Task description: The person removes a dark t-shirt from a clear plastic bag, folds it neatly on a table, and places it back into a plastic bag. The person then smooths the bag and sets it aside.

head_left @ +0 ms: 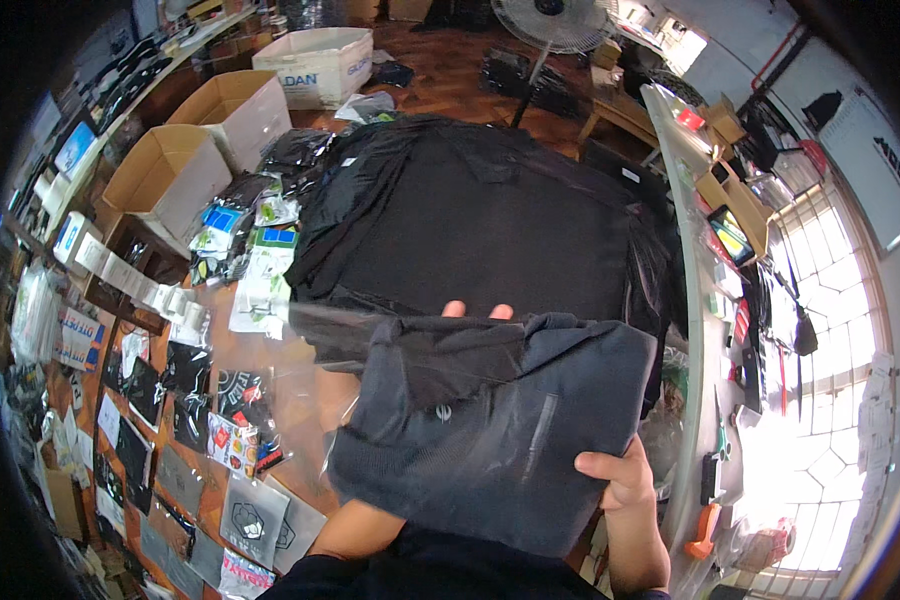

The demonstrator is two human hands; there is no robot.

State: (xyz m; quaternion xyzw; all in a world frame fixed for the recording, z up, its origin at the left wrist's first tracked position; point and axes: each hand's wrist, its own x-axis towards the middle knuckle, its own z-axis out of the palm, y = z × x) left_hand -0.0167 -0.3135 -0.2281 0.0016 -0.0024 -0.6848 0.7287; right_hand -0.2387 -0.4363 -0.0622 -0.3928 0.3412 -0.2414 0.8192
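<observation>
The left fingers (454, 309) are showing only as two tips, slightly apart, at the far edge of a clear bag (540, 435); the rest of that hand is hiding underneath, so its grip cannot be told. The right hand (626, 478) is pinching the bag's right edge, thumb on top. A dark garment (480, 425) is lying folded inside the bag, in front of the person's body and near a spread of black cloth (490, 220). Folding and bagging are looking done; closing the bag is perhaps remaining, though its seal is not showing clearly. At upper left, two open cartons (160, 170) (232, 118) are showing bare cardboard inside walls, their bottoms hidden. A white box (315, 75) is standing beyond them, its contents unclear. White-and-green packets (265, 285) are lying beside the cloth. At right, a phone (732, 236) is leaning against a small box (745, 205) on a white tabletop (692, 290).
</observation>
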